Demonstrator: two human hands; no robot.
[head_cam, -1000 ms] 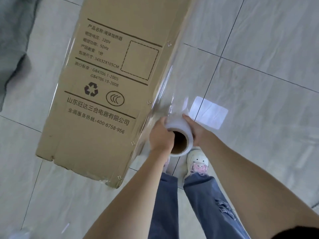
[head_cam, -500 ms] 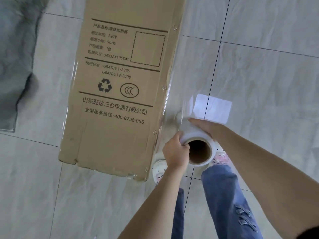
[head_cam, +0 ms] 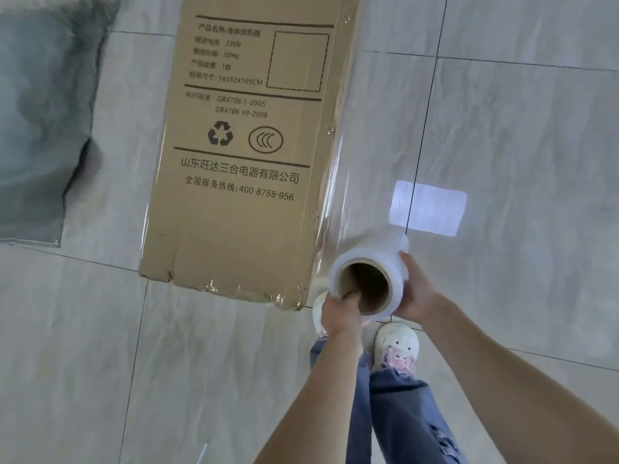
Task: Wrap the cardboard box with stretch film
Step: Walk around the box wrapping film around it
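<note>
A tall brown cardboard box (head_cam: 241, 169) with black printed text stands on the tiled floor, seen from above. Clear film shines along its right edge and near corner. A roll of stretch film (head_cam: 368, 279) with a brown cardboard core is held just right of that near corner. My left hand (head_cam: 341, 313) grips the roll's near rim, thumb inside the core. My right hand (head_cam: 415, 293) cups the roll's right side. A transparent sheet of film (head_cam: 348, 182) stretches from the roll up along the box's right side.
A grey cloth (head_cam: 43, 128) lies on the floor at the left. My legs in blue jeans and white shoes (head_cam: 397, 343) stand directly below the roll. Glossy grey tiles surround the box, with a bright light reflection (head_cam: 428, 212) to the right.
The roll and both hands have moved toward the box's near right corner, and the view has swung so the box's printed face sits more upright. My left thumb now hooks inside the core.
</note>
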